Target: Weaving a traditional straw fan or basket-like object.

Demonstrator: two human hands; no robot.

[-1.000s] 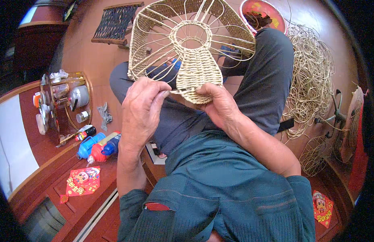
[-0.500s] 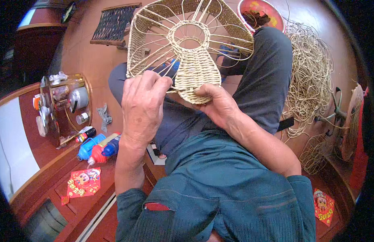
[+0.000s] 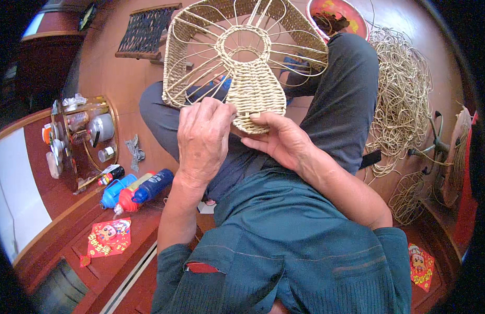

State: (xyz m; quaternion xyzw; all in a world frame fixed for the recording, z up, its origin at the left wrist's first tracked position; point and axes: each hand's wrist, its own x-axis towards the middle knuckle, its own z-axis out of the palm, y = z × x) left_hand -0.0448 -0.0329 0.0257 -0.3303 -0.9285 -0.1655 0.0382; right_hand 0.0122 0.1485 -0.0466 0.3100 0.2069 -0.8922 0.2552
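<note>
A woven straw-coloured basket [image 3: 255, 89] rests over my legs, with a ring of cord and looped spokes fanning out to its braided side wall. Its tightly woven tongue-shaped panel points toward me. My right hand [image 3: 281, 136] grips the panel's near end, thumb on top and fingers underneath. At the panel's left edge, my left hand [image 3: 206, 133] is closed in a pinch, back of the hand up. Its fingertips are partly hidden, probably on a cord strand that I cannot clearly see.
A big heap of loose cord [image 3: 402, 99] lies on the floor at right, below a red basin [image 3: 340, 15]. A small woven stool [image 3: 148, 31] stands far left. Bottles [image 3: 153, 186] and a round shelf stand [image 3: 111, 125] with a metal pot are at left.
My left hand has moved right, closer to the panel's edge, uncovering more of the blue bottle. My right hand stays on the panel's end, with its fingers slightly shifted.
</note>
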